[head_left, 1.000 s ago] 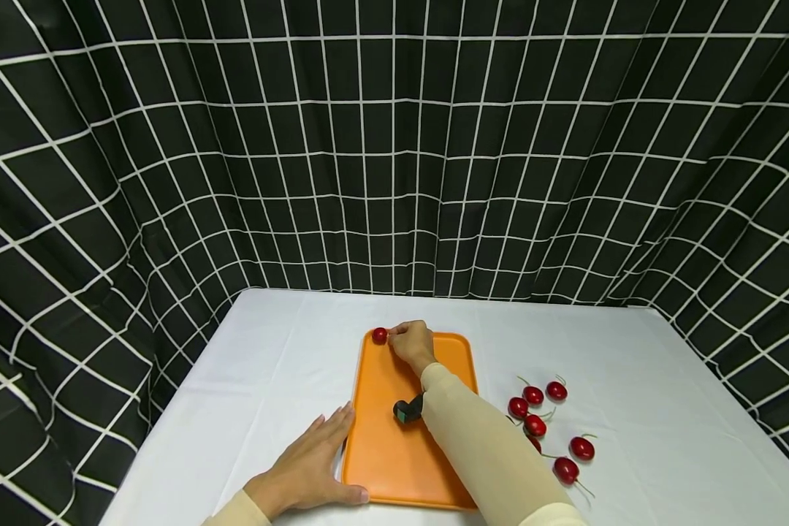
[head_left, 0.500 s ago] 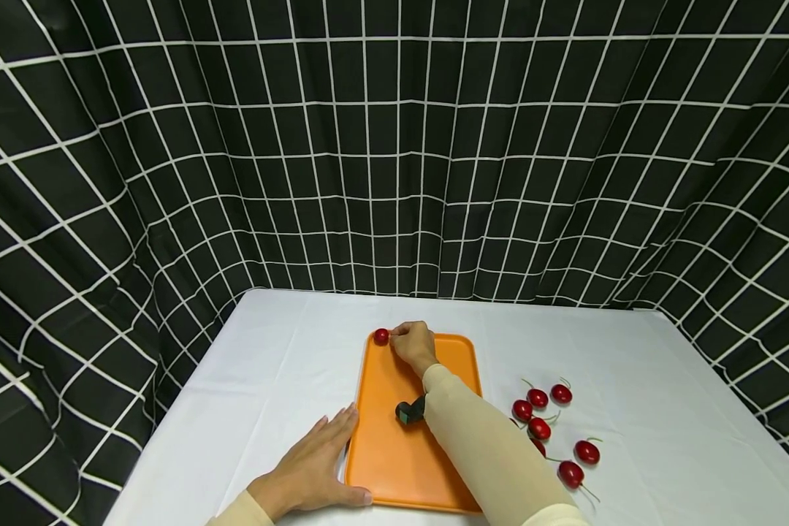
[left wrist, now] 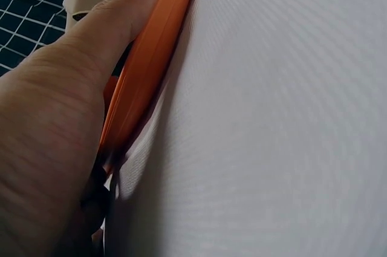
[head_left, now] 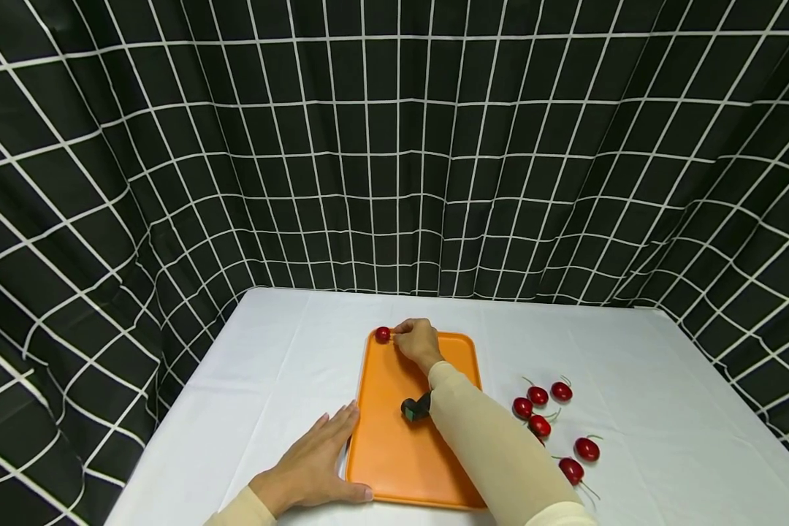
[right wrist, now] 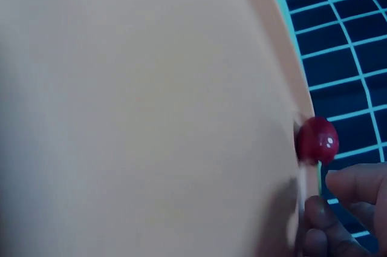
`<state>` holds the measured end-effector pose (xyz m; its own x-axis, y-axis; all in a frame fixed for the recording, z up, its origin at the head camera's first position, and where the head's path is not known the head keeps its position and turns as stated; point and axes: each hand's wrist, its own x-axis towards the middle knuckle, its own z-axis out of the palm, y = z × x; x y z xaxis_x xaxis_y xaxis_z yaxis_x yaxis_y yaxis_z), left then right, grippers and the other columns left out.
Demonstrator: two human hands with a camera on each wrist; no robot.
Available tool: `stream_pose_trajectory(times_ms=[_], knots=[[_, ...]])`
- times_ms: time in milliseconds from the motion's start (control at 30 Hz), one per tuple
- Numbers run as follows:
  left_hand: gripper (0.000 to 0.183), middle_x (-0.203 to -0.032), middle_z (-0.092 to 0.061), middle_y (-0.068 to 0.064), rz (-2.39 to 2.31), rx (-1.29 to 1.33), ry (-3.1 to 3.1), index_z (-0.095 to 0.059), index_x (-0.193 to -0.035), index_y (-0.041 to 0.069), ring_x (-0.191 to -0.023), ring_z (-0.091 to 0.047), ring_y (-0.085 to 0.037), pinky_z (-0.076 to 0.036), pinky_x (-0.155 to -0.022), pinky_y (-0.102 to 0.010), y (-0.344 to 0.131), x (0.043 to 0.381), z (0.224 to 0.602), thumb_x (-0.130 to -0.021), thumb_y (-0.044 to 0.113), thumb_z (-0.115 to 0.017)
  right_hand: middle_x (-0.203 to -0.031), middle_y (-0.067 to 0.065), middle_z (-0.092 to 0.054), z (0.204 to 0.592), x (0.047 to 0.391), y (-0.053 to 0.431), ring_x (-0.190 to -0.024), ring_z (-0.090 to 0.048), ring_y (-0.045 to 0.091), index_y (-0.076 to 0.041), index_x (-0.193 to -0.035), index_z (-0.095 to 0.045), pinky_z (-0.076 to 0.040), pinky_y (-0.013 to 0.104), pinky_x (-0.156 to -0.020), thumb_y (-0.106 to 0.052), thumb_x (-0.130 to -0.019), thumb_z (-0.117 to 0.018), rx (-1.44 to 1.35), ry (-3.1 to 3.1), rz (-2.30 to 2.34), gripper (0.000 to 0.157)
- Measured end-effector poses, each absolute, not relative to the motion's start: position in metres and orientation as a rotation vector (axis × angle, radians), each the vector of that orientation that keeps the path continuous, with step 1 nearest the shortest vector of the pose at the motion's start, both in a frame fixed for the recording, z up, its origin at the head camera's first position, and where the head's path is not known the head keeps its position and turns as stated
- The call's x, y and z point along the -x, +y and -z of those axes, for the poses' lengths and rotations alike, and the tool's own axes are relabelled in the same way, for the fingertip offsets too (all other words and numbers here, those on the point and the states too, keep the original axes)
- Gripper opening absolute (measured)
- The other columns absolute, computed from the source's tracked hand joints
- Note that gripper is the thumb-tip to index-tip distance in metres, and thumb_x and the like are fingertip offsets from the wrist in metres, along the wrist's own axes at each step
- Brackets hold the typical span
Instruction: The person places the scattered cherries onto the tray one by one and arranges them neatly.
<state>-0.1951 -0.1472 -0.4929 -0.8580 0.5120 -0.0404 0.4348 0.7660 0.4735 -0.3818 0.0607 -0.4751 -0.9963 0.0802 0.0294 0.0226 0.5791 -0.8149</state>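
In the head view an orange tray [head_left: 388,453] lies lengthwise on the white table. A red cherry [head_left: 383,334] rests at its far left corner, stem toward my right hand [head_left: 417,343]. The right wrist view has the cherry [right wrist: 318,140] at the tray's rim; its green stem [right wrist: 319,175] points at the thumb tip. My index fingertip stands apart from the thumb, beside the stem. With fingers straight and spread, my left hand [head_left: 315,464] touches the tray's near left corner. In the left wrist view its thumb [left wrist: 115,21] lies against the orange rim [left wrist: 148,57].
Several cherries [head_left: 539,426] with stems lie on the white tablecloth [head_left: 664,438] right of the tray. My right forearm [head_left: 493,446] crosses over the tray, with a black wrist camera [head_left: 414,408] beneath it. A black curtain with a white grid [head_left: 394,146] hangs behind and at the sides.
My right hand has drawn slightly right, away from the cherry, and more stem shows between them. The cherry stays at the corner. My left hand keeps its place at the tray.
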Motion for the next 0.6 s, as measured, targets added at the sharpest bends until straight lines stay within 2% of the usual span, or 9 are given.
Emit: stream_pose_trajectory(times_ms=[100, 333, 467, 600], knots=[[0.125, -0.159, -0.016, -0.005, -0.690, -0.764, 2.790, -0.025, -0.152, 0.001, -0.143, -0.017, -0.019, -0.011, -0.116, -0.043, -0.145, 0.193, 0.494, -0.065, 0.083, -0.060, -0.083, 0.000, -0.069, 0.473, 0.380, 0.071, -0.082, -0.056, 0.022, -0.008, -0.086, -0.075, -0.050, 0.033, -0.076, -0.010, -0.085, -0.071, 0.084, -2.734, -1.421, 0.004], [0.123, -0.159, -0.013, -0.005, -0.698, -0.755, 2.768, -0.022, -0.152, 0.001, -0.144, -0.014, -0.020, -0.008, -0.116, -0.044, -0.145, 0.191, 0.491, -0.067, 0.081, -0.061, -0.095, 0.004, -0.070, 0.452, 0.379, 0.103, -0.086, -0.062, 0.023, -0.003, -0.103, -0.073, -0.052, 0.034, -0.074, -0.011, -0.087, -0.070, -0.009, -2.662, -1.554, 0.019], [0.122, -0.159, -0.012, -0.005, -0.699, -0.758, 2.760, -0.021, -0.152, 0.001, -0.144, -0.013, -0.021, -0.007, -0.116, -0.045, -0.147, 0.192, 0.489, -0.068, 0.079, -0.061, -0.104, 0.009, -0.069, 0.432, 0.378, 0.128, -0.093, -0.062, 0.024, -0.003, -0.107, -0.070, -0.052, 0.034, -0.079, -0.010, -0.089, -0.068, -0.097, -2.608, -1.660, 0.019], [0.122, -0.159, -0.013, -0.006, -0.705, -0.765, 2.766, -0.022, -0.152, 0.000, -0.144, -0.013, -0.021, -0.007, -0.116, -0.045, -0.147, 0.193, 0.489, -0.068, 0.079, -0.062, -0.109, 0.013, -0.067, 0.413, 0.371, 0.155, -0.101, -0.060, 0.028, -0.001, -0.110, -0.069, -0.049, 0.040, -0.091, -0.008, -0.089, -0.067, -0.151, -2.502, -1.784, 0.022]])
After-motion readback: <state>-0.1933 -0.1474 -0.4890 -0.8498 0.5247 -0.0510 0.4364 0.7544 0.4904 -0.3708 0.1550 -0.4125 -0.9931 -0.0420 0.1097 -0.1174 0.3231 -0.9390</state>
